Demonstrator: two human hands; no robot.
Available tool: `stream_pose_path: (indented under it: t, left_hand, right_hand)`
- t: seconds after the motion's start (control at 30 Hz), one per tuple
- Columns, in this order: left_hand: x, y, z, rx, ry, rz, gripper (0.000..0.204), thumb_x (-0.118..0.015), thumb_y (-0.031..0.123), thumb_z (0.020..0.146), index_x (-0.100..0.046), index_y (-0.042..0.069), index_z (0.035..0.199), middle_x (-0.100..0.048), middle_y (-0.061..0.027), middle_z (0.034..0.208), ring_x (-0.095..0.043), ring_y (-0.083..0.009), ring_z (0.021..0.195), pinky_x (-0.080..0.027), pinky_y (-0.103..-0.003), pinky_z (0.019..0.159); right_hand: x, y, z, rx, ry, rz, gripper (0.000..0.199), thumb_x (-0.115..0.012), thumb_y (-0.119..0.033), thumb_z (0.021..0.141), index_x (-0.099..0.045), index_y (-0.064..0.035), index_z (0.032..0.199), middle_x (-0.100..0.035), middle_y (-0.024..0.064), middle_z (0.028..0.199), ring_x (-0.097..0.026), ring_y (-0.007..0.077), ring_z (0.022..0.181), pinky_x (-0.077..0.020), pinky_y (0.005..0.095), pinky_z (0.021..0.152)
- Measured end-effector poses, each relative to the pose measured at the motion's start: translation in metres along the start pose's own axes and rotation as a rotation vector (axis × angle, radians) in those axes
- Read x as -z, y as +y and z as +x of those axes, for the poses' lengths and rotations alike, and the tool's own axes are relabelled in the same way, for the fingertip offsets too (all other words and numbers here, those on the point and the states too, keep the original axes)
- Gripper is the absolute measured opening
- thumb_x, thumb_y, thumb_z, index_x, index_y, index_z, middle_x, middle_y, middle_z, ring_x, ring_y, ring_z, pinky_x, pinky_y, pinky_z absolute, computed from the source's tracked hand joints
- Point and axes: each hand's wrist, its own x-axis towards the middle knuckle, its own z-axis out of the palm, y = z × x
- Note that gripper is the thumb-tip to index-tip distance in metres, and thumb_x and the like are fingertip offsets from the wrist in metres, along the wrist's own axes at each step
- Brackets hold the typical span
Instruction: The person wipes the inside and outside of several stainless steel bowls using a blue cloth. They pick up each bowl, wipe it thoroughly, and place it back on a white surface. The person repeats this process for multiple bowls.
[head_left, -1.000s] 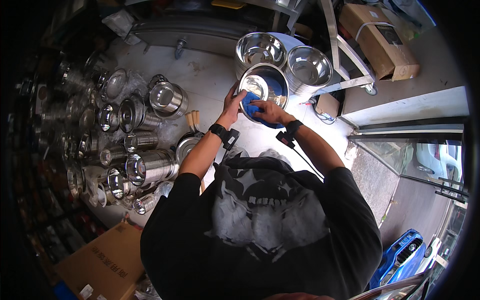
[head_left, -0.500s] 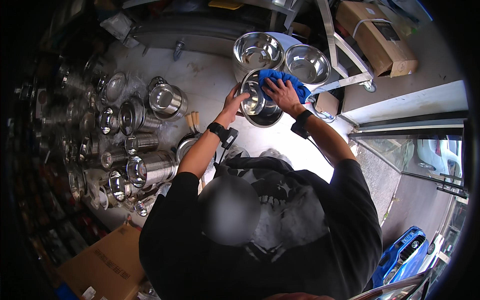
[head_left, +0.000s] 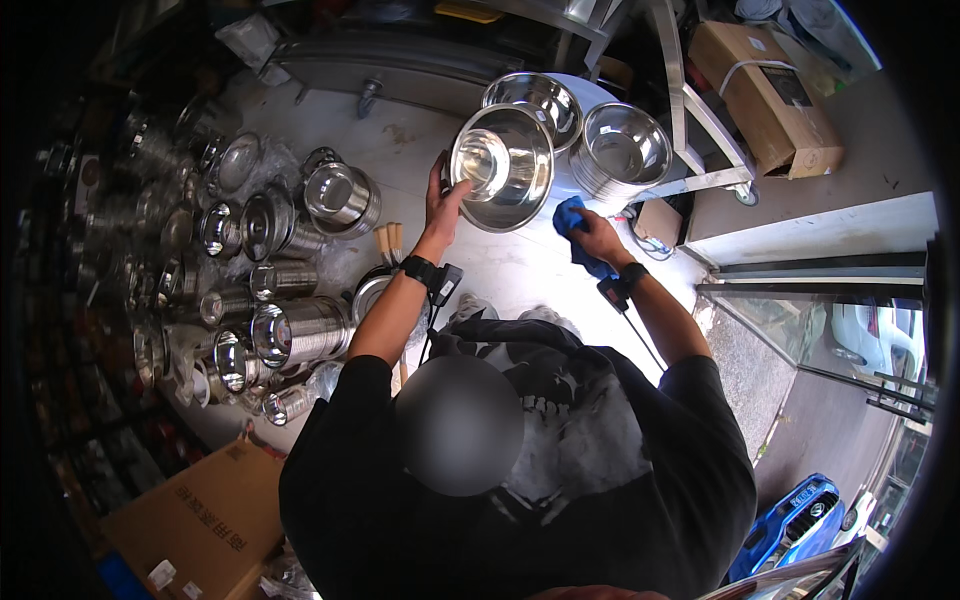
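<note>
A shiny steel bowl (head_left: 527, 180) is tilted in front of me, its inside facing up toward me. My left hand (head_left: 443, 208) grips its left rim, thumb on the inner side and fingers behind. Off to the right of that bowl, my right hand (head_left: 598, 240) is closed around a crumpled blue cloth (head_left: 570, 216), apart from the metal. Just beyond stand two stacks of similar bowls: the far stack (head_left: 560, 98) is partly hidden by the held bowl, and the right stack (head_left: 622, 150) shows its rims and side.
Many steel pots and bowls (head_left: 300, 332) crowd the floor at left, some in plastic. Wooden-handled pans (head_left: 388, 240) lie near my left forearm. A wheeled metal frame (head_left: 690, 110) and a cardboard box (head_left: 765, 95) stand at far right; another carton (head_left: 200, 510) sits lower left.
My right hand has drawn the blue cloth out of the bowl, down and to the right. My left hand has shifted the bowl left and upward, turning its inside more toward me.
</note>
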Motion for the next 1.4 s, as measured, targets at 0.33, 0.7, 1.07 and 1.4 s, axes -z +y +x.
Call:
stream_pose_path:
  t: [0.33,0.7,1.07,1.4]
  left_hand:
    - [-0.013,-0.068,-0.021,0.458,-0.127,-0.391,0.07,-0.056,0.046,0.095,-0.015,0.026,0.149,-0.031,-0.011,0.151,-0.048,-0.0329,0.131,-0.054,-0.056,0.091]
    - [-0.009,0.013,-0.075,-0.685,-0.742,1.299,0.069,-0.087,0.028,0.067,-0.061,0.016,0.13,-0.035,-0.0129,0.153,-0.024,-0.0364,0.147,-0.022,-0.053,0.122]
    - [-0.031,-0.036,-0.098,-0.094,-0.307,0.908,0.029,-0.074,0.026,0.086,-0.059,0.003,0.078,-0.058,-0.0079,0.07,-0.058,-0.0243,0.072,-0.046,-0.039,0.073]
    - [-0.011,-0.112,-0.071,0.246,0.133,0.586,0.075,-0.025,0.059,0.102,-0.07,-0.001,0.103,-0.07,-0.0254,0.102,-0.066,-0.0424,0.102,-0.049,-0.046,0.087]
  right_hand:
    - [0.002,-0.054,0.001,-0.219,0.322,0.964,0.052,-0.074,-0.016,0.083,-0.053,-0.0007,0.128,-0.064,0.0107,0.116,-0.062,0.02,0.102,-0.0488,0.0329,0.091]
    - [0.021,0.013,-0.039,-0.452,0.135,0.821,0.037,-0.068,-0.006,0.076,-0.063,0.0042,0.112,-0.069,0.011,0.094,-0.067,0.0209,0.081,-0.055,0.0323,0.075]
    - [0.005,0.012,-0.034,-0.279,0.106,1.225,0.06,-0.05,-0.051,0.101,-0.057,0.0009,0.131,-0.067,0.01,0.116,-0.064,0.0173,0.101,-0.0521,0.0316,0.091]
    - [-0.045,-0.149,-0.076,0.468,0.351,-0.26,0.068,-0.077,-0.017,0.069,-0.056,-0.0196,0.133,-0.044,0.0163,0.147,-0.048,0.0407,0.123,-0.0399,0.0506,0.104]
